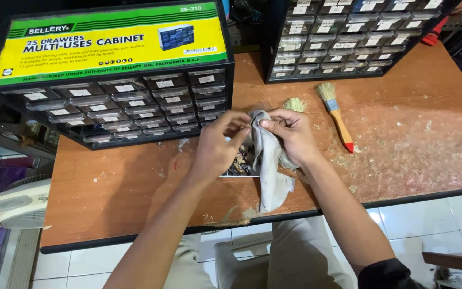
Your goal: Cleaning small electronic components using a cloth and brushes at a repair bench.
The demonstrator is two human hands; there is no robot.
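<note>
Head view. At centre frame both hands meet over the wooden surface (pixel 135 187). The right hand (pixel 290 134) is closed on a grey cloth (pixel 268 166), thumb and forefinger pinching its upper fold; the rest of the cloth hangs down toward the near edge of the surface. The left hand (pixel 217 147) is also closed, fingertips pressed into the top of the cloth where the two hands touch. Whether a small part sits inside the fold cannot be told; the fingers hide it.

Just below the hands lies a small clear tray (pixel 240 166) holding dark, mixed small pieces, partly covered by the cloth. At upper left stands a black drawer cabinet (pixel 135 107) with a yellow and green label on top; a second drawer cabinet (pixel 343 40) stands at upper right. A paintbrush with an orange handle (pixel 338 118) lies right of the hands, well apart, and a second brush head (pixel 295 104) shows just above the right hand.

Judgement: the rubbing goes best with the cloth kept taut between both pinches, worked directly over the tray so anything dropped lands in it. The hanging tail of cloth risks sweeping pieces off the near edge.
</note>
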